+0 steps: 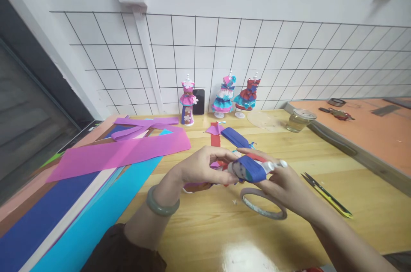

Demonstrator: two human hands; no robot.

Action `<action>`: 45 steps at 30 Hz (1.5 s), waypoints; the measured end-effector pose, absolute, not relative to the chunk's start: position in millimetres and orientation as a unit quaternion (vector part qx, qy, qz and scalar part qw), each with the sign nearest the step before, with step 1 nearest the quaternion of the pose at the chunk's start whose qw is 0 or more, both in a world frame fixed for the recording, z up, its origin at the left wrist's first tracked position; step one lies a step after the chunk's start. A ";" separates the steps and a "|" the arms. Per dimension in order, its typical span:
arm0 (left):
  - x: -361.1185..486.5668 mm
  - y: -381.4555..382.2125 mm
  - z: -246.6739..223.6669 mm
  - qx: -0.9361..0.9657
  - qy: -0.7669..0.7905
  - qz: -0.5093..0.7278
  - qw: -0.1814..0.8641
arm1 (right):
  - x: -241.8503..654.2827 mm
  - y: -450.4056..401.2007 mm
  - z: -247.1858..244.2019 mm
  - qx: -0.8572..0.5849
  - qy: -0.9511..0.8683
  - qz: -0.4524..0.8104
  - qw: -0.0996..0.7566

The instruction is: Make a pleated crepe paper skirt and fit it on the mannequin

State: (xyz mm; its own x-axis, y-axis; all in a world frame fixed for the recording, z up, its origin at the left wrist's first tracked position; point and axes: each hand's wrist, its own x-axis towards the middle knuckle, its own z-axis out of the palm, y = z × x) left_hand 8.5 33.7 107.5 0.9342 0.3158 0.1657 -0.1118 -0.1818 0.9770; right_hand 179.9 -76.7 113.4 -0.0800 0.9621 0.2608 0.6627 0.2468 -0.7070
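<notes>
A small dress form [252,168] wrapped in blue and red paper lies tilted on its side between my hands, its white neck knob pointing right. My left hand [208,167] is closed round its lower part, with a green bangle on the wrist. My right hand [282,182] grips the upper end near the white neck. Below them a roll of tape [263,204] rests on the table. Pink and red paper pieces show behind my fingers, partly hidden. A folded blue strip [236,137] lies just beyond my hands.
Long paper strips [128,150] in several colours cover the left side. Three dressed mini forms [224,96] and a phone [199,102] stand along the tiled wall. Yellow-handled snips [327,195] lie right, a lidded cup [300,120] behind them. An orange board [379,135] is far right.
</notes>
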 end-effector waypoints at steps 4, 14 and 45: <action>11.3 24.4 113.0 0.810 0.075 0.162 0.559 | 189.0 -80.6 102.6 -0.610 -0.690 0.178 0.346; 8.1 16.9 119.2 0.841 0.095 0.079 0.527 | 189.8 -92.1 84.1 -0.601 -0.661 0.273 0.355; 6.6 37.8 106.4 0.880 0.166 0.041 0.444 | 172.2 -75.6 36.7 -0.556 -0.555 0.421 0.453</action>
